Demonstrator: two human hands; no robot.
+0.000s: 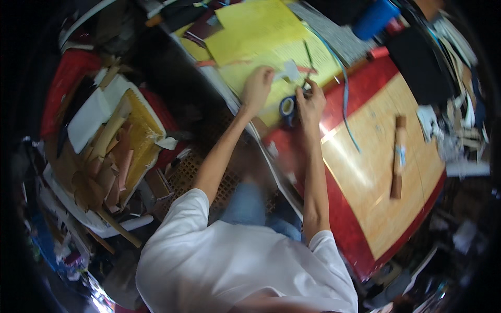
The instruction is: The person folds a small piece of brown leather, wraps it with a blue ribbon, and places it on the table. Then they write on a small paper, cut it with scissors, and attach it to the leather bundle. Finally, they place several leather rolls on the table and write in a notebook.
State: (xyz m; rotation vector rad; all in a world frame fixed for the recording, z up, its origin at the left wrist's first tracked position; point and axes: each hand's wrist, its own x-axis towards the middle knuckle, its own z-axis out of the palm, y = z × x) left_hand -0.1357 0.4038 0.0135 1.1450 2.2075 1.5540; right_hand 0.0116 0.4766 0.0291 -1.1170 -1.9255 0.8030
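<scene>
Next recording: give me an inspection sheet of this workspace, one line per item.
Surface: red table with a tan wooden inlay; yellow sheets cover its far end.
Job's things: blue-handled scissors in the right hand; small white paper piece at the left hand.
Clutter: brown roll lying on the inlay; blue cylinder at the far edge; paper scraps on the right.
Grippers: both hands bare, over the yellow sheets; right shut on the scissors, left pinching the paper piece.
Cables: thin blue strip trailing across the table; whether it is a cable cannot be told.
Surroundings: white tray of brown rolls and scraps on the left; floor crowded with oddments.
</scene>
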